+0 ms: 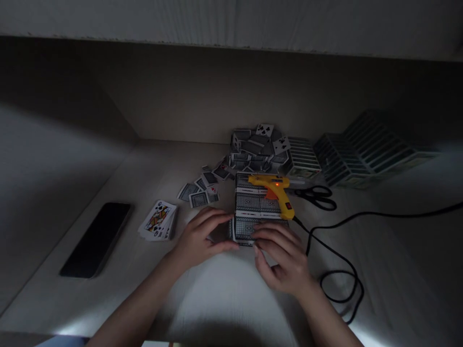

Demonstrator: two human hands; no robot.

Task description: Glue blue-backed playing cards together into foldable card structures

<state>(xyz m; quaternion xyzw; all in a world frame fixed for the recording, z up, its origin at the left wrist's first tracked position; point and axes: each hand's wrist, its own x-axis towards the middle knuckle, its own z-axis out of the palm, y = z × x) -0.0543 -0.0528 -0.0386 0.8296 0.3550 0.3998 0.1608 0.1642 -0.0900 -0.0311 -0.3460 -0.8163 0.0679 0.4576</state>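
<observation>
In the head view, a flat block of patterned playing cards (245, 228) lies in front of me. My left hand (203, 237) is at its left end, thumb and fingers apart around a card edge there. My right hand (280, 255) rests its fingertips on the block's near row, thumb at the front edge; whether it grips a card is unclear. A yellow glue gun (277, 185) with a lit red light lies across the back of the block. Left of my left hand sits a stack of face-up cards (158, 220), a queen on top.
Loose cards (198, 198) are scattered behind my left hand. A heap of cards (255, 144) stands at the back, beside stepped card structures (376, 149). Black scissors (318, 196) and a black cord (338, 272) are on the right, a phone (96, 241) at left. A shelf edge overhangs.
</observation>
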